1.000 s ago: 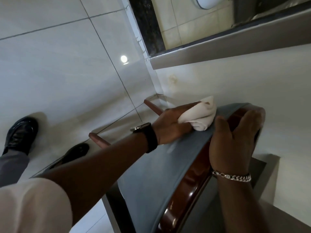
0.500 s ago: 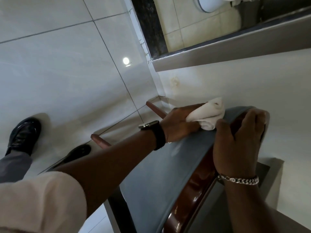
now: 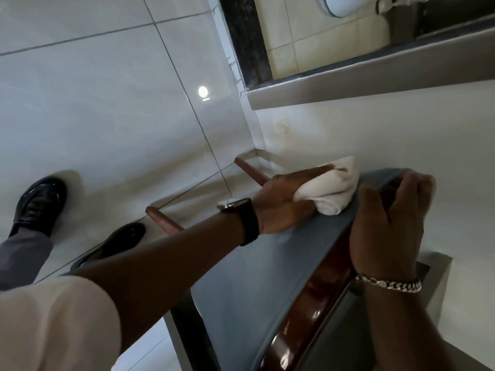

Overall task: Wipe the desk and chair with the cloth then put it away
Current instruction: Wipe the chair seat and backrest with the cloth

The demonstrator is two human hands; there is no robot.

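Observation:
A bunched white cloth [image 3: 332,187] with a small reddish mark rests on the grey padded back of the chair [image 3: 257,277], near its top corner. My left hand [image 3: 286,200], with a black watch at the wrist, is closed on the cloth and presses it onto the padding. Just to the right, my right hand [image 3: 388,226], with a silver bracelet, grips the chair's glossy brown wooden top rail [image 3: 308,314]. Two brown chair legs [image 3: 163,219] stick out to the left over the floor.
A white wall [image 3: 401,124] runs close behind the chair, with a grey ledge [image 3: 375,73] above it. My two black shoes [image 3: 40,204] stand on the glossy pale tiled floor [image 3: 93,116] at the left. A dark doorway strip lies at the top centre.
The left hand and cloth have slid a little further toward the top corner of the chair back. The right hand has kept its grip on the rail.

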